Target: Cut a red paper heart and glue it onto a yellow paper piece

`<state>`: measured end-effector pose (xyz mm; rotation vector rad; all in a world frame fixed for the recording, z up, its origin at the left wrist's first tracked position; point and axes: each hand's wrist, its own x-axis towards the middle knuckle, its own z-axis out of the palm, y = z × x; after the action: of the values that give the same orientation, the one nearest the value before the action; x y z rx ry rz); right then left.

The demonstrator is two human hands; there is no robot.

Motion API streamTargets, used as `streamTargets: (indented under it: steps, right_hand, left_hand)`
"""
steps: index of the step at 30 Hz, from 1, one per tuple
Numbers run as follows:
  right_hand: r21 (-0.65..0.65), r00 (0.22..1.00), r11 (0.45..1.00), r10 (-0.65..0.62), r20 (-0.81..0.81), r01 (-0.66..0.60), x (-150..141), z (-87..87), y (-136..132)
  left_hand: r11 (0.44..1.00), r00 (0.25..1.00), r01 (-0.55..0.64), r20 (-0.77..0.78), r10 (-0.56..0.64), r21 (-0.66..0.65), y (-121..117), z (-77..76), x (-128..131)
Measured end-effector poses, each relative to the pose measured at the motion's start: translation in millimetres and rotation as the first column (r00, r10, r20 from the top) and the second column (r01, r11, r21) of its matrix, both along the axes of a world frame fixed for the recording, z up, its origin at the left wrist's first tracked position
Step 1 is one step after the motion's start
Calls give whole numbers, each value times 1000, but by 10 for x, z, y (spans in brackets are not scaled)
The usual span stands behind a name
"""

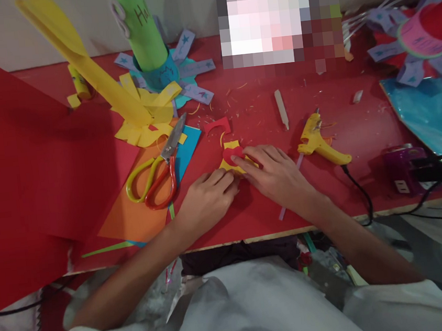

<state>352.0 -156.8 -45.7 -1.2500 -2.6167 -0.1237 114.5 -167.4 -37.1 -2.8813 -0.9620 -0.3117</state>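
Note:
A small red paper piece [231, 156] with a rounded outline lies on a yellow paper cutout [228, 167] near the table's front. My right hand [279, 175] has its thumb and index finger on the red piece's right side. My left hand [211, 197] is closed at the cutout's lower edge, with its fingertips pinched there and partly hidden. Just behind lies a red paper scrap [219, 126] with a curved cut. Scissors [158, 169] with yellow and orange handles rest to the left, and a yellow glue gun [321, 142] lies to the right.
Yellow [110, 93] and green [147, 31] paper tubes stand at the back left. Large red sheets [20, 171] and an orange sheet [129, 196] cover the left side. A glue stick [281, 109], purple box [405, 167] and black cable [361, 187] lie rightward.

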Motion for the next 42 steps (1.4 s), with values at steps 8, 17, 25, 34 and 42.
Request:
streamTargets:
  steps: [8,17,25,34,42]
  right_hand:
    - [-66,995,998,18,96,-12,-46,25,-24]
    - [-112,998,994,14,68,-6,-32,22,-5]
    - [-153,999,987,-41,-14,39,-49,0,-31]
    - [-140,956,969,-229,-184,205,303,350,344]
    - [-91,904,925,-379,-198,368,747,-82,1285]
  left_hand:
    - [1000,1000,3,-25,-2,11,-7,1,-5]
    - [1000,999,4,-35,-4,-6,-3,22,-2]
    - [1000,1000,4,-12,-4,-16,1,1,-5]
    - [1000,1000,13,20,-14,16,2,18,-15]
    - [1000,1000,7,17,-8,22,4,16,-4]
